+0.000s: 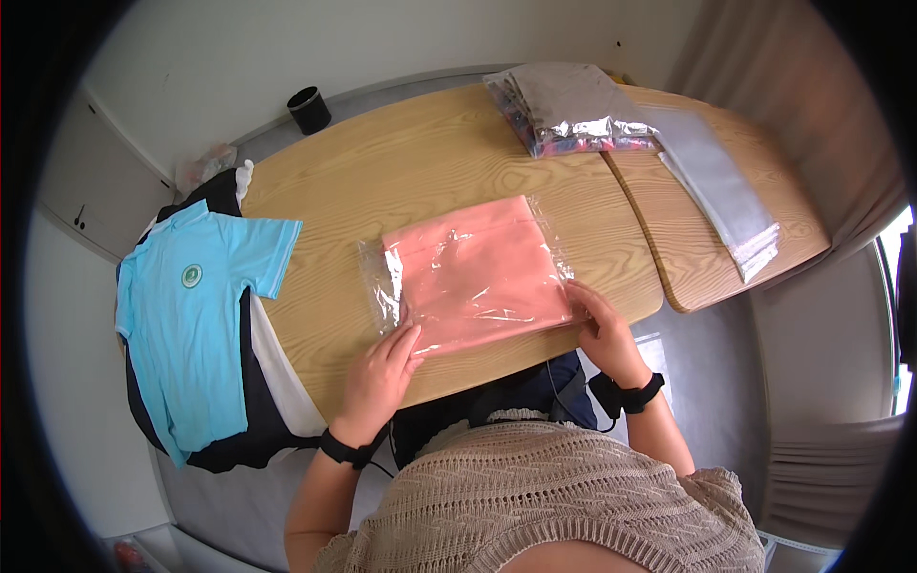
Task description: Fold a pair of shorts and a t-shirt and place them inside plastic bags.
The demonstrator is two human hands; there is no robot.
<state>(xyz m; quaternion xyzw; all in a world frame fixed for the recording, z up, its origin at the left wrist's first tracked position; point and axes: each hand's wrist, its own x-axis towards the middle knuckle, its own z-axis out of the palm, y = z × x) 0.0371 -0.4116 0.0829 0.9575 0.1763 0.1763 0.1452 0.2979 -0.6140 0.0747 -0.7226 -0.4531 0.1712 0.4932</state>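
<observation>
A folded coral-pink garment [478, 272] lies flat on the table in front of me, inside a clear plastic bag [380, 286]. The bag's loose clear margin shows along its left side. My left hand [379, 378] has its fingers closed at the bag's near left corner. At the near right edge, my right hand [608, 334] grips the bag, fingers on top; the thumb side is partly hidden. Both wrists wear black bands.
A light blue polo shirt [205, 315] lies over dark and white clothes at the table's left end. Bagged garments [573, 105] are stacked at the back right, beside flat clear bags [716, 181]. A black bin [309, 111] stands behind the wooden table [382, 153].
</observation>
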